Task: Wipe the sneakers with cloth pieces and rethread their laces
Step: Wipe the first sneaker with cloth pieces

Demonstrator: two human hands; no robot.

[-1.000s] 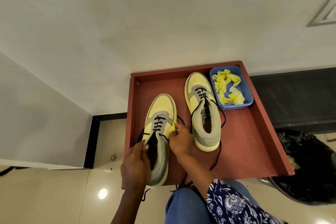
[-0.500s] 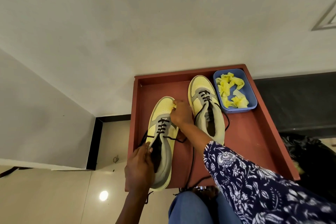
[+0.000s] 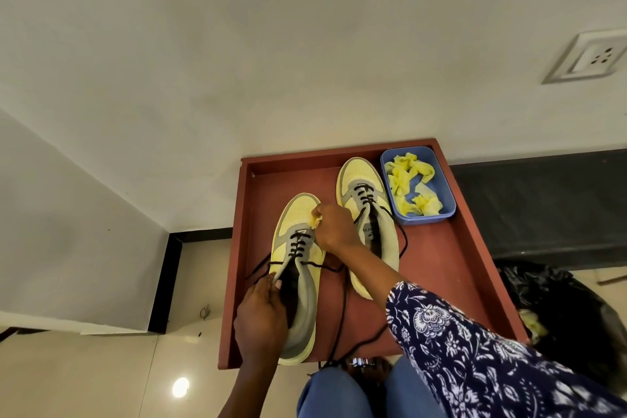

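On the red tray (image 3: 437,268) — cloth piece (image 3: 316,221) pinched in right-hand fingers (image 3: 320,214) over sneaker (image 3: 298,268)

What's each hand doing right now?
Left hand: grips the near sneaker at its collar.
Right hand: pinches a yellow cloth on that sneaker's toe.

I can't read any writing here. The tongue label (image 3: 369,231) of my far sneaker (image 3: 368,214) carries dark print, but it is too small and blurred to make out. No other marks, numbers or brand names show anywhere I look.
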